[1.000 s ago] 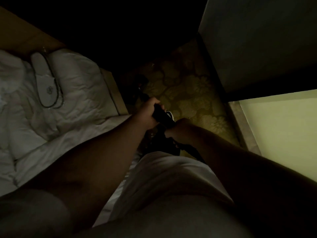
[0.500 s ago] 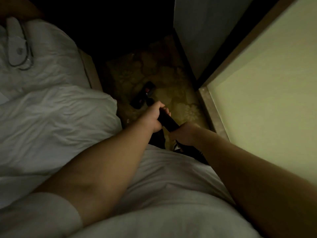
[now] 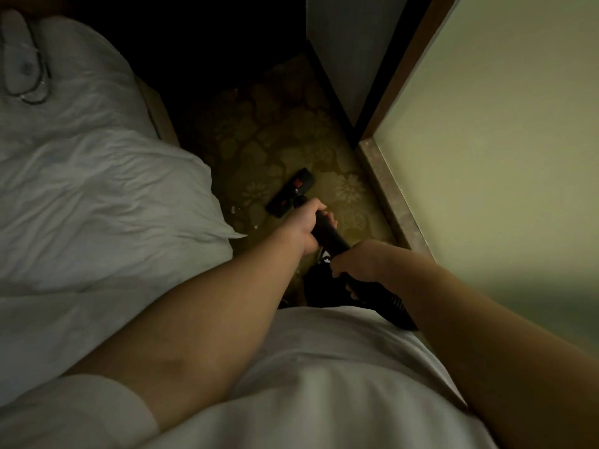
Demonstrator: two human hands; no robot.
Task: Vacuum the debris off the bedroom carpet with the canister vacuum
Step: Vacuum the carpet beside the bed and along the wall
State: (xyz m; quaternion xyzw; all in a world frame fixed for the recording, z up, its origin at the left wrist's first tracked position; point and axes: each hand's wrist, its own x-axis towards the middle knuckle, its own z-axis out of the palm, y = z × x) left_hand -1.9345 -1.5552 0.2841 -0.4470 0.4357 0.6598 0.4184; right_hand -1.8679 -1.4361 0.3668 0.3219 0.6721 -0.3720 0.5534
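Left hand: The left hand [image 3: 308, 225] is wrapped tight around the black vacuum wand [image 3: 331, 236], a bit up from the middle of the view.
Right hand: The right hand [image 3: 358, 261] is closed on the same wand lower down, at about 4 o'clock from the left hand, where the ribbed hose [image 3: 387, 303] starts.
Vacuum head: The flat black floor head [image 3: 290, 192] sits on the carpet [image 3: 291, 150], at about 11 o'clock from the left hand. It has small red marks on top.
Crumbs: A few pale bits of debris [image 3: 232, 209] lie on the carpet by the bed edge, at about 9 o'clock from the floor head. They look not yet picked up.
Tight spot: The carpet strip is narrow. The white bedding [image 3: 107, 189] is at 9 o'clock and the wall trim [image 3: 389, 192] is at 3 o'clock.
Worry one: The duvet corner hangs close to the crumbs. If the head slides too far to 9 o'clock, I think it could suck in the sheet and get stuck.
Worry two: A push too far to 3 o'clock could bump the trim and scrape it.
Worry three: The room is very dark, most of all at 12 o'clock. Small bits there could be missed.
Worry four: A shoe [image 3: 324, 256] is right under the wand. The hose could catch on the feet, I think.
Canister: The vacuum body is not in view, so I cannot tell if the hose is pulled tight.
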